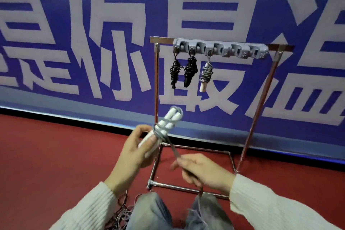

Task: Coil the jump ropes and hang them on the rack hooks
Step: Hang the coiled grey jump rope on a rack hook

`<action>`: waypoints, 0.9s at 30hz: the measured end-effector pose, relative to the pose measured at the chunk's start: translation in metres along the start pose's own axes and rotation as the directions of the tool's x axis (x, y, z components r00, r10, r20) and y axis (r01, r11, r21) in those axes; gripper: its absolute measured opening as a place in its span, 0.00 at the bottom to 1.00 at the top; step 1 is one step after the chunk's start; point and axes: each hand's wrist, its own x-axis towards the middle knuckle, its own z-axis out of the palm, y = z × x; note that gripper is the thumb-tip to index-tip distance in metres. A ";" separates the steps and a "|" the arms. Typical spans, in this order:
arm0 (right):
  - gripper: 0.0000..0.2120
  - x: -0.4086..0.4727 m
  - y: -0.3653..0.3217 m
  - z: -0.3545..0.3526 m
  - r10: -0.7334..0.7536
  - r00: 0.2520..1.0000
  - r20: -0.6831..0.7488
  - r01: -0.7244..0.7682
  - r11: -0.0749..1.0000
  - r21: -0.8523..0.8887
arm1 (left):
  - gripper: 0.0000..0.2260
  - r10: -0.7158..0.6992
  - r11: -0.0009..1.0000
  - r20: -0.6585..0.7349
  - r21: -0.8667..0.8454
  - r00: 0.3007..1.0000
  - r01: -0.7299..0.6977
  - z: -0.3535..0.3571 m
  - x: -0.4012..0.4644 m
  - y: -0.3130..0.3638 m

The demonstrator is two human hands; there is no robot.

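While my left hand (pixel 139 147) grips the paired white handles (pixel 164 127), long axis tilted up and away toward the rack (pixel 214 41), my right hand (pixel 201 171) pinches the grey cord (pixel 172 146) running taut down from the wraps. Rack sits just beyond, slightly right; right hand nearer. Three coiled ropes (pixel 190 70) occupy left hooks; free hooks (pixel 240 51) remain. Loose ropes (pixel 121 213) lie on the floor by my knee.
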 end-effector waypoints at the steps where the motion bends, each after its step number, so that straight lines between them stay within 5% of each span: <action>1: 0.13 -0.002 0.004 0.002 -0.015 0.999 -0.035 0.007 0.978 -0.209 | 0.15 -0.070 0.997 -0.071 0.035 0.995 0.073 -0.004 0.007 -0.001; 3: 0.11 -0.008 0.002 0.004 -0.070 0.997 -0.038 0.026 0.734 -0.678 | 0.09 -0.039 0.939 -0.145 0.332 0.989 0.086 -0.008 0.016 -0.008; 5: 0.10 -0.008 -0.017 0.006 -0.144 0.989 0.036 0.099 0.464 -0.881 | 0.08 0.089 0.615 0.016 0.786 0.996 -0.067 -0.010 0.016 -0.026; 7: 0.08 0.000 -0.043 -0.002 -0.239 0.969 0.062 0.153 0.381 -0.912 | 0.11 0.004 0.261 0.248 0.935 0.969 -0.241 -0.002 0.009 -0.036; 8: 0.07 0.004 -0.054 -0.010 -0.244 0.968 0.058 0.163 0.435 -0.885 | 0.12 -0.049 0.241 0.347 0.914 0.937 -0.326 0.001 0.006 -0.036; 11: 0.06 0.016 -0.065 -0.038 -0.128 0.985 0.111 0.169 0.799 -0.577 | 0.10 -0.083 0.459 0.517 0.778 0.852 -0.428 0.001 0.001 -0.017; 13: 0.09 0.020 -0.052 -0.054 -0.111 0.992 0.064 0.126 0.933 -0.337 | 0.05 -0.046 0.595 0.541 0.690 0.840 -0.412 -0.003 -0.005 -0.005; 17: 0.12 0.023 -0.018 -0.054 -0.089 0.996 -0.017 0.089 0.996 -0.018 | 0.04 -0.082 0.914 0.555 0.373 0.828 -0.160 -0.003 -0.020 0.013; 19: 0.07 0.017 -0.003 -0.038 -0.049 0.999 -0.019 0.050 0.995 0.085 | 0.09 -0.088 0.993 0.445 0.109 0.891 0.044 -0.001 -0.020 0.019; 21: 0.08 0.008 0.003 -0.016 0.028 1.000 0.011 -0.028 0.999 0.020 | 0.14 -0.152 0.980 0.253 -0.088 0.956 0.179 0.003 -0.013 0.020; 23: 0.08 0.002 0.005 0.002 -0.020 1.000 -0.001 0.018 0.945 -0.325 | 0.13 -0.213 0.958 0.078 -0.180 0.974 0.224 0.005 0.000 0.014; 25: 0.05 -0.004 0.001 0.014 -0.075 0.997 0.027 0.075 0.751 -0.656 | 0.12 -0.231 0.973 -0.071 -0.048 0.970 0.228 0.004 0.010 0.001; 27: 0.07 -0.009 -0.012 0.015 -0.034 0.999 0.041 0.053 0.590 -0.806 | 0.09 -0.103 0.933 -0.179 0.323 0.978 0.157 -0.001 0.012 -0.017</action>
